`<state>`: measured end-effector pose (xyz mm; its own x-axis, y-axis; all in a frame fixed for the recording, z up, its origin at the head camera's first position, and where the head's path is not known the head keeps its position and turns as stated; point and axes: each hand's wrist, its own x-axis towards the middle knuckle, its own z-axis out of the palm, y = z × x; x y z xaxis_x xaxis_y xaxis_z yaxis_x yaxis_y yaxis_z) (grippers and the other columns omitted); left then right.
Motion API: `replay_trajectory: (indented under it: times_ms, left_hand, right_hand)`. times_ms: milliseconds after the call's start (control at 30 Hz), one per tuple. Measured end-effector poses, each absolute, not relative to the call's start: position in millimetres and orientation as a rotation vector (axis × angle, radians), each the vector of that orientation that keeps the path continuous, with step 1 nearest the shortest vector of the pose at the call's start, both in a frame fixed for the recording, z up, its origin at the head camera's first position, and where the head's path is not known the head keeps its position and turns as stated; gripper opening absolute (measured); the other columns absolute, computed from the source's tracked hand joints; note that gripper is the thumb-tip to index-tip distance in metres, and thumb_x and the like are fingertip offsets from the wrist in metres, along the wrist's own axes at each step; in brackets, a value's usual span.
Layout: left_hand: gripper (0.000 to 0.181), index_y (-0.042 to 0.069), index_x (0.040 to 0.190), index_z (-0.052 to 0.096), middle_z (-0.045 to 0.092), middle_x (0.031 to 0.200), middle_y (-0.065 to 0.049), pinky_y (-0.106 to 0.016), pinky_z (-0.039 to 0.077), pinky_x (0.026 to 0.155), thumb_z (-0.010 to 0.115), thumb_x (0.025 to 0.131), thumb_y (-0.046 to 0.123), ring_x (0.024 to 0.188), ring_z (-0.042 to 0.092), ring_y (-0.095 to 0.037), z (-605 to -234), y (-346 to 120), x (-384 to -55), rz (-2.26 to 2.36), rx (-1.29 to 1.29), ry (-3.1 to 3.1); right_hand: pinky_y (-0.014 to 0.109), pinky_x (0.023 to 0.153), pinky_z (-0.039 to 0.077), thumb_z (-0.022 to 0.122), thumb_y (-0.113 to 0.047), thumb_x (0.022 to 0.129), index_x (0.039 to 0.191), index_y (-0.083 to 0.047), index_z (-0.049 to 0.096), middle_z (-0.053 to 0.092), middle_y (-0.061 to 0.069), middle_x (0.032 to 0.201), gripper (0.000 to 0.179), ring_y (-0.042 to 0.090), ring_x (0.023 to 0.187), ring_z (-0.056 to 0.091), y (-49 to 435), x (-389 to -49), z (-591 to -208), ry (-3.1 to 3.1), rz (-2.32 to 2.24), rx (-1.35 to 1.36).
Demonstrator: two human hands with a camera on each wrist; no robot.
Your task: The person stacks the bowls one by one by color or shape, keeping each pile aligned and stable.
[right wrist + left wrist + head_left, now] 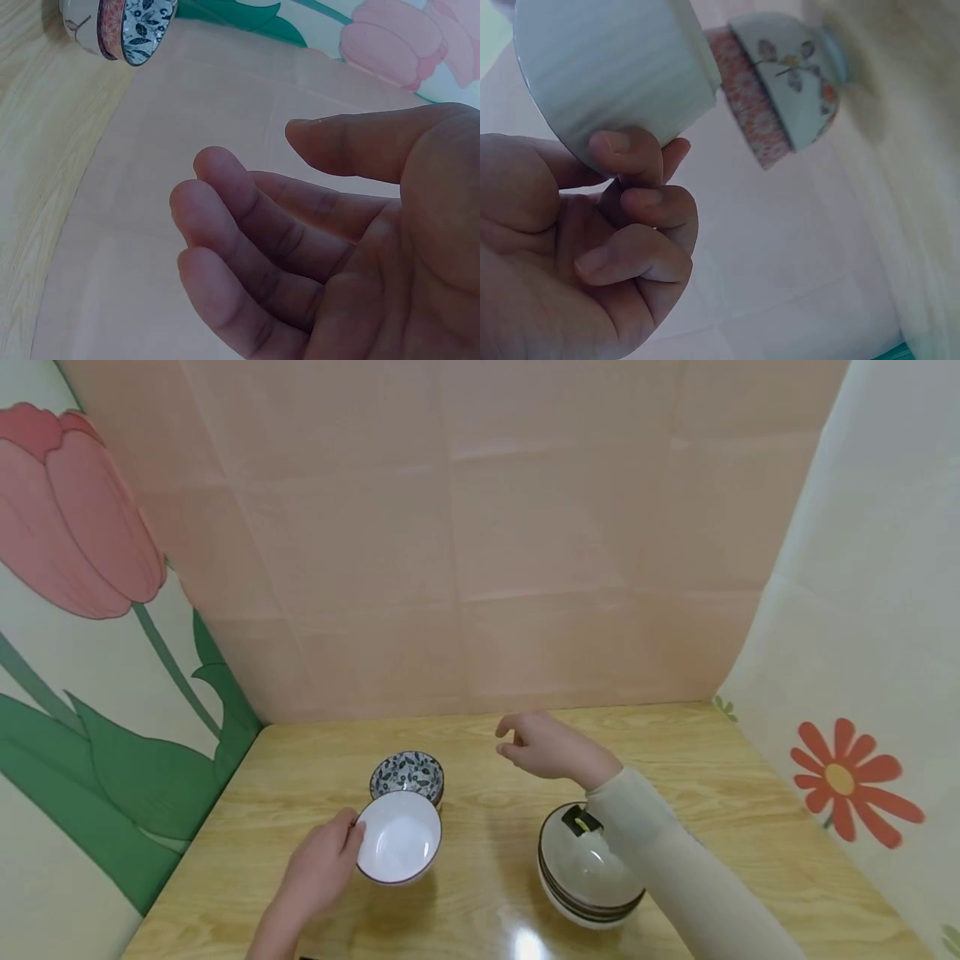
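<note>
My left hand (pixel 324 858) pinches the rim of a white bowl (pixel 400 837) with a thin dark edge. In the left wrist view its ribbed outer wall (pixel 615 67) shows, with thumb and fingers at the rim. Just behind it in the head view stands a stack of smaller patterned bowls (pixel 407 774), the top one lined with a dark leaf print. The left wrist view shows that stack's red floral bowl (pixel 750 97) above a white one with a branch design (pixel 799 82). My right hand (pixel 551 745) hangs over the table with loosely bent fingers, holding nothing.
A stack of larger, dark-rimmed bowls (pixel 592 868) stands at the right under my right forearm, with a small black patch showing at the sleeve. The wooden table (pixel 480 893) meets a pink backdrop (pixel 480 568) behind and flower-printed sheets at both sides.
</note>
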<state>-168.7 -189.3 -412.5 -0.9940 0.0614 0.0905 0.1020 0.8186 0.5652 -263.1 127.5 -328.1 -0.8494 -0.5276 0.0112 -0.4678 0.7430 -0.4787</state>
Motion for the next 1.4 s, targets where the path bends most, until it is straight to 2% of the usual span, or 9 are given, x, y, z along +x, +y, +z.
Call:
replay_trajectory:
  times_ms: [233,633,900,1400]
  left_hand:
    - [0.019,0.001,0.098,0.056,0.046,0.067,-0.003,-0.030,0.037,0.051,0.046,0.105,0.016,0.056,0.043,-0.016,-396.6,-186.1,-185.9,-0.972,-0.128,-2.861]
    - [0.032,-0.008,0.116,0.056,0.056,0.078,-0.009,-0.031,0.042,0.055,0.041,0.107,0.019,0.064,0.049,-0.019,-389.6,-186.9,-221.3,-1.028,-0.085,-2.841]
    - [0.034,-0.010,0.114,0.056,0.062,0.087,-0.015,-0.034,0.044,0.060,0.042,0.105,0.019,0.072,0.054,-0.024,-391.9,-194.0,-240.4,-0.994,-0.042,-2.859]
    - [0.032,-0.011,0.114,0.053,0.062,0.090,-0.018,-0.038,0.046,0.060,0.041,0.106,0.018,0.074,0.056,-0.027,-407.4,-190.9,-256.9,-1.005,-0.021,-2.886]
  right_hand:
    - [0.029,0.057,0.047,0.059,-0.017,0.100,0.124,0.001,0.063,0.061,0.001,0.073,0.030,0.013,0.058,0.054,126.8,-264.1,-332.5,2.799,-0.737,-0.804]
    - [0.030,0.061,0.047,0.060,-0.017,0.100,0.124,0.000,0.063,0.060,0.002,0.075,0.029,0.013,0.062,0.053,118.7,-261.9,-333.2,2.819,-0.691,-0.796]
    - [0.030,0.062,0.047,0.060,-0.017,0.100,0.125,-0.002,0.063,0.061,0.000,0.076,0.029,0.013,0.063,0.054,112.1,-259.4,-334.2,2.808,-0.648,-0.778]
    - [0.033,0.068,0.050,0.060,-0.019,0.100,0.125,-0.002,0.063,0.061,-0.001,0.075,0.030,0.012,0.066,0.055,105.6,-257.4,-336.8,2.827,-0.603,-0.794]
